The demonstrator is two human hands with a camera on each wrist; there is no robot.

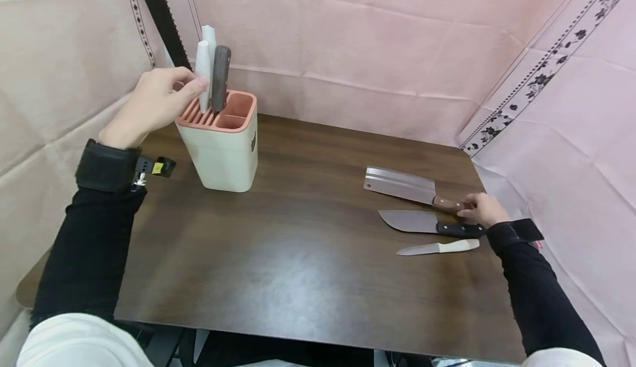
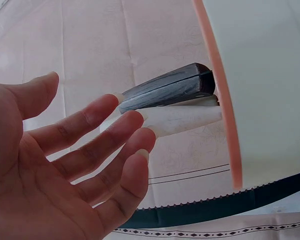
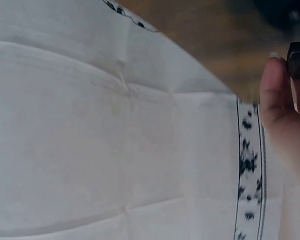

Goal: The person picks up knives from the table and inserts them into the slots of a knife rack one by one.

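Observation:
My left hand (image 1: 154, 99) is at the handles in a pale green knife holder (image 1: 221, 160) with a pink slotted top. In the left wrist view, its relaxed fingers (image 2: 107, 112) lie beside a white knife handle (image 2: 182, 120) and a dark grey handle (image 2: 167, 90), gripping neither. At the right of the table, my right hand (image 1: 484, 209) holds the end of the brown handle of a cleaver (image 1: 399, 185), whose blade lies flat pointing left. The right wrist view shows my thumb against the dark handle end (image 3: 299, 60); most fingers are cut off.
Below the cleaver lie a wide-bladed knife with a black handle (image 1: 459, 229) and a small white-handled knife (image 1: 458, 246). Two white handles and the grey one stand in the holder. Pink cloth (image 1: 372, 52) hangs behind the brown table (image 1: 298, 245).

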